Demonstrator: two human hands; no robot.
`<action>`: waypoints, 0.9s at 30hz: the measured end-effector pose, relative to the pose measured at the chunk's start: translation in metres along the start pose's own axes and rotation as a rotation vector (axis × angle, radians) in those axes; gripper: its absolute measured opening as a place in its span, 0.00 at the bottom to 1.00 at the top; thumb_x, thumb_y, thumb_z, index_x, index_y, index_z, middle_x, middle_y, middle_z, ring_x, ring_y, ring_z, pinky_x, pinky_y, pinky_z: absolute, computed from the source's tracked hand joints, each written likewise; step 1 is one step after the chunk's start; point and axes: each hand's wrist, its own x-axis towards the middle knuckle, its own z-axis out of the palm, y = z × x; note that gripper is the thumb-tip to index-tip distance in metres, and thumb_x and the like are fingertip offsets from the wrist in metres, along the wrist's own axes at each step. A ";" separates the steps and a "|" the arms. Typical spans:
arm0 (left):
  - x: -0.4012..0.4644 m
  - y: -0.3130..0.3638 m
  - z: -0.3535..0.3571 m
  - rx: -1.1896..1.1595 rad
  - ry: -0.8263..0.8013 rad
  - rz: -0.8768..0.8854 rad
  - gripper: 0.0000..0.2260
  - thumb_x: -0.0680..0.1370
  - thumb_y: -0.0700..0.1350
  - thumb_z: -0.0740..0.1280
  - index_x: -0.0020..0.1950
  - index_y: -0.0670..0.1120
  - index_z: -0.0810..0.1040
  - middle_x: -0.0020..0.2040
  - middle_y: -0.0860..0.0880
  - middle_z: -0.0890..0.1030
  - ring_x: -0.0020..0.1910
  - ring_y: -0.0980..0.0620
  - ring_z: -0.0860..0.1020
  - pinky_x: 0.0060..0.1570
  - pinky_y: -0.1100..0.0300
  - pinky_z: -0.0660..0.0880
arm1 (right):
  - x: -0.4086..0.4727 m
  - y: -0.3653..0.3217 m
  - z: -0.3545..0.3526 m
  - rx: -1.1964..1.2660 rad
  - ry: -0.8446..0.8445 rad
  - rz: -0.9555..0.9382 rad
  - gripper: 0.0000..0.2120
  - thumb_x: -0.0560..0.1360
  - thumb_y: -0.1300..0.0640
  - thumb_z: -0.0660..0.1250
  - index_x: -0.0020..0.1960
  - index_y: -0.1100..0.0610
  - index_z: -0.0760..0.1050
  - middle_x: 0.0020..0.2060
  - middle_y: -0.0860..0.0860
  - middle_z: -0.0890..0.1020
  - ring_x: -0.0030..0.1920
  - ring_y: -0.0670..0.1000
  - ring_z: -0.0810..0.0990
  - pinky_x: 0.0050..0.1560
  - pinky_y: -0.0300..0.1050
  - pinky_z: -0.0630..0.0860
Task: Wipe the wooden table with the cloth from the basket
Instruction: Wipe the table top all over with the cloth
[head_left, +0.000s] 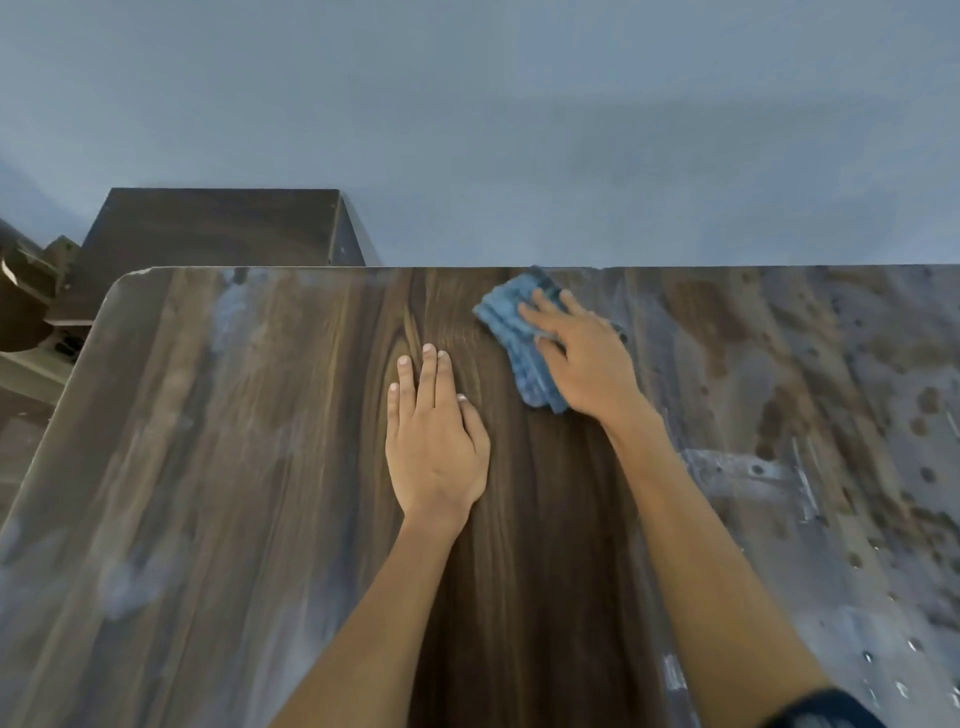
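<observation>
A dark wooden table (234, 467) fills most of the view, its surface dusty and stained, most heavily on the right. A folded blue cloth (511, 332) lies near the far edge, just right of centre. My right hand (582, 358) presses flat on the cloth with fingers spread over it. My left hand (436, 436) rests palm down on the bare wood just left of the cloth, fingers together and holding nothing. No basket is in view.
A blue-grey wall rises behind the table's far edge. A dark wooden cabinet (218, 228) stands behind the far left corner. Brown objects (23, 301) sit at the left edge of the view, too cut off to identify.
</observation>
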 end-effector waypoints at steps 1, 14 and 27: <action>-0.001 0.000 0.000 0.000 0.000 -0.007 0.22 0.79 0.46 0.49 0.73 0.43 0.60 0.74 0.48 0.61 0.75 0.48 0.53 0.72 0.56 0.48 | 0.010 -0.002 0.000 -0.055 0.037 0.057 0.21 0.80 0.59 0.53 0.72 0.49 0.65 0.74 0.47 0.61 0.75 0.53 0.56 0.72 0.52 0.53; 0.000 0.000 0.000 -0.003 0.000 0.000 0.23 0.78 0.47 0.48 0.73 0.43 0.61 0.74 0.47 0.62 0.75 0.48 0.54 0.72 0.56 0.48 | -0.016 -0.016 0.004 -0.088 -0.081 -0.176 0.23 0.79 0.62 0.54 0.73 0.48 0.62 0.74 0.45 0.60 0.75 0.49 0.53 0.74 0.49 0.50; -0.001 0.000 -0.003 -0.002 -0.010 0.003 0.23 0.78 0.47 0.49 0.73 0.43 0.61 0.74 0.47 0.62 0.75 0.47 0.54 0.72 0.55 0.49 | -0.020 -0.018 0.005 -0.166 -0.082 -0.112 0.23 0.80 0.58 0.51 0.74 0.50 0.60 0.74 0.47 0.60 0.75 0.51 0.53 0.74 0.48 0.48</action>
